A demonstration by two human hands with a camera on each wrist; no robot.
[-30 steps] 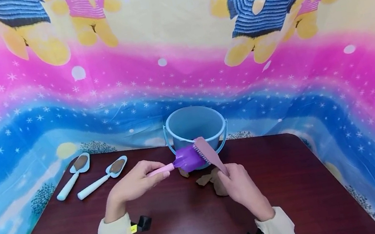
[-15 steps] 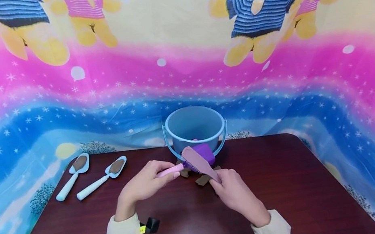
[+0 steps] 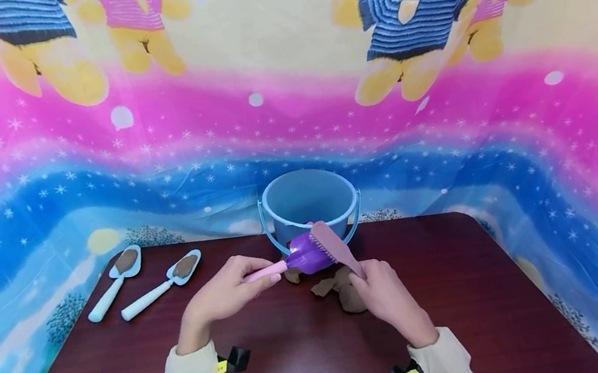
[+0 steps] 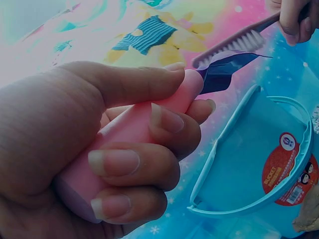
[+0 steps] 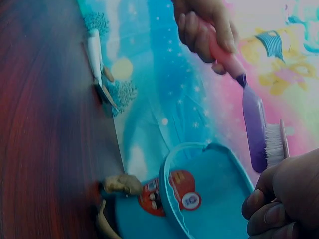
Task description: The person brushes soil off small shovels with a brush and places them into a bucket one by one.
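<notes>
My left hand (image 3: 230, 292) grips the pink handle of a toy shovel (image 3: 308, 254) with a purple blade. The fingers curl round that handle in the left wrist view. With my right hand (image 3: 384, 297) I hold a dusty-pink brush (image 3: 335, 247) by its handle. Its white bristles touch the shovel's blade in the right wrist view. Both tools are held above the table, in front of the light-blue bucket (image 3: 309, 195). Several brown lumps (image 3: 352, 299) lie on the table below them, partly hidden by the brush and right hand.
Two light-blue trowels (image 3: 147, 300) lie at the left of the dark wooden table (image 3: 281, 372), each with a brown lump on its blade. A printed cloth (image 3: 265, 120) hangs behind the table and along its sides. The bucket's handle (image 3: 266, 231) hangs down in front.
The brush swept left along the shovel toward its handle, then came back right to the blade's far part. My left hand shifted slightly right. Bucket, lumps and trowels stayed put.
</notes>
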